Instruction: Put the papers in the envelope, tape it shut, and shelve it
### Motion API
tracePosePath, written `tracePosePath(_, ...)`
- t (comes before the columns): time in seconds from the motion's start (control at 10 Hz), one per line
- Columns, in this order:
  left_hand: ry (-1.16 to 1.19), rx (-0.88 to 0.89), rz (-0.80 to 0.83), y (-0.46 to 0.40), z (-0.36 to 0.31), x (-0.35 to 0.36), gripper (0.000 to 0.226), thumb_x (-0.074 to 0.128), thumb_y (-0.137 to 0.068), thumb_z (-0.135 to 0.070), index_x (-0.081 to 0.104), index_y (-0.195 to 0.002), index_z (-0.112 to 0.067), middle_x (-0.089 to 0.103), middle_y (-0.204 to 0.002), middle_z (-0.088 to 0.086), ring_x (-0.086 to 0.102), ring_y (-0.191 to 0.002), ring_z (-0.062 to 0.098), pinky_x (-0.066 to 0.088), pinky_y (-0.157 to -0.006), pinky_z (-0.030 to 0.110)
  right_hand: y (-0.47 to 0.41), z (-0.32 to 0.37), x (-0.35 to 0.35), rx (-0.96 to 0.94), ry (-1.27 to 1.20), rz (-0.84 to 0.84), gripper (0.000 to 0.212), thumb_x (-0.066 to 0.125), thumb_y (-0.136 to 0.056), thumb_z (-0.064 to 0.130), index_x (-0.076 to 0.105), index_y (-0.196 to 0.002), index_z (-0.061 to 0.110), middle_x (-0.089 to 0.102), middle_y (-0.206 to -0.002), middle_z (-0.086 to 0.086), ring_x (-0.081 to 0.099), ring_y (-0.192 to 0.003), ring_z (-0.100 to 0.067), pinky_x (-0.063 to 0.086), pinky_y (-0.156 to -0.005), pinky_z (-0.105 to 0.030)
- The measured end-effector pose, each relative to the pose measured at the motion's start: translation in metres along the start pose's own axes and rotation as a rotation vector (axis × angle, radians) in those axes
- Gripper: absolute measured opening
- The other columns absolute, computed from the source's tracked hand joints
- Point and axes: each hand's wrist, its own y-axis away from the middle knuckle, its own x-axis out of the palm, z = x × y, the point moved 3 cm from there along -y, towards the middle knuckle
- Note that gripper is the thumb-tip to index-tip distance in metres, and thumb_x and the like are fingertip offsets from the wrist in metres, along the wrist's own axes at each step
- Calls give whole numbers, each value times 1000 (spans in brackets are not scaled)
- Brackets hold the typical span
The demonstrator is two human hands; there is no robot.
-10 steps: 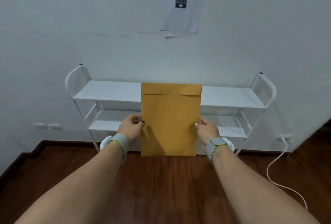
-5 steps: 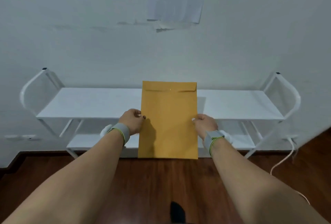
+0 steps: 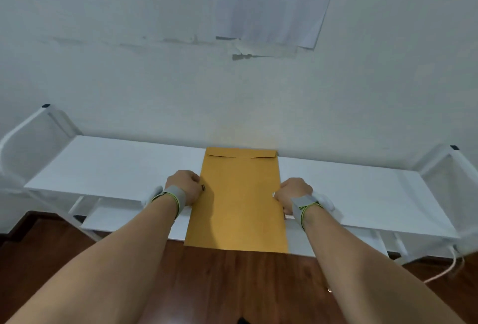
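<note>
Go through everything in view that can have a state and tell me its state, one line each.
envelope: flap folded down, held over the top shelf, near edge past the shelf front
left hand: closed on the envelope's left edge
right hand: closed on the envelope's right edge
top shelf: nothing else on it
wall sign: taped up, lower edge peeling
cable: trailing on the floor

One envelope, two hands, one shelf unit.
There was one envelope (image 3: 239,199), two hands, left (image 3: 184,186) and right (image 3: 293,194), two wristbands, one shelf unit (image 3: 111,168), one wall sign (image 3: 276,2) and one cable (image 3: 451,265).
</note>
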Motion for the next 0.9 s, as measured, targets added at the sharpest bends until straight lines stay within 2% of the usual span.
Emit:
tracePosePath(0.1, -52, 12, 11, -9, -8, 0, 34, 66, -91, -27, 68, -124, -22, 69, -122, 7, 68, -102, 29, 57, -92, 35, -13, -5, 0, 61, -38, 42, 24, 68, -67, 38, 62, -55, 17, 71, -54, -2, 69, -48, -20, 61, -58, -31)
tracePosePath(0.2, -78, 24, 1, -13, -14, 1, 32, 67, -91, -26, 68, -123, -23, 70, -121, 6, 67, -100, 28, 57, -89, 33, -25, -14, 1, 112, -84, 50, 31, 72, -57, 44, 66, -56, 13, 71, -50, -4, 70, -48, -23, 62, -66, -41)
tracePosePath(0.3, -108, 29, -11, -12, -12, 2, 30, 67, -90, -27, 68, -120, -26, 71, -119, 4, 67, -90, 25, 57, -79, 30, -32, -21, 6, 142, -124, 73, 39, 77, -47, 48, 71, -60, 11, 70, -49, -6, 72, -49, -25, 62, -65, -49)
tracePosePath(0.4, -94, 19, -47, -11, -12, 5, 30, 68, -90, -30, 68, -119, -29, 71, -118, 4, 66, -92, 25, 57, -83, 32, -25, -18, 2, 145, -178, 70, 36, 79, -47, 45, 70, -59, 12, 70, -50, -7, 72, -50, -24, 61, -63, -49)
tracePosePath(0.5, -114, 4, -59, -9, -13, 7, 34, 67, -90, -32, 66, -124, -26, 68, -123, 8, 65, -103, 30, 55, -92, 35, -13, -13, -3, 136, -230, 43, 36, 82, -51, 41, 69, -63, 11, 71, -55, -7, 69, -47, -23, 62, -59, -42)
tracePosePath(0.6, -145, -7, -73, -7, -14, 8, 42, 65, -92, -37, 62, -131, -22, 65, -130, 9, 62, -115, 32, 51, -97, 37, -9, -13, -6, 105, -266, 50, 32, 83, -61, 36, 64, -63, 10, 70, -60, -10, 63, -46, -24, 55, -46, -26)
tracePosePath(0.7, -121, -19, -110, 0, -15, 7, 44, 58, -95, -42, 61, -132, -18, 66, -129, 10, 60, -119, 32, 49, -98, 37, -8, -16, -5, 63, -294, 28, 33, 79, -68, 39, 62, -66, 10, 67, -62, -9, 61, -49, -25, 53, -45, -24)
tracePosePath(0.8, -128, -1, -227, 11, -15, 0, 41, 56, -96, -45, 67, -123, -15, 71, -117, 10, 61, -115, 34, 50, -93, 37, 0, -21, -8, 38, -304, -16, 44, 69, -76, 52, 62, -66, 9, 67, -59, -9, 62, -47, -25, 60, -48, -33)
tracePosePath(0.9, -51, 37, -310, 25, -12, -13, 36, 51, -98, -45, 70, -98, -15, 69, -82, 2, 63, -96, 34, 47, -75, 34, 12, -27, -21, 40, -338, -88, 52, 61, -81, 57, 62, -64, 8, 67, -56, -10, 61, -44, -26, 58, -46, -31)
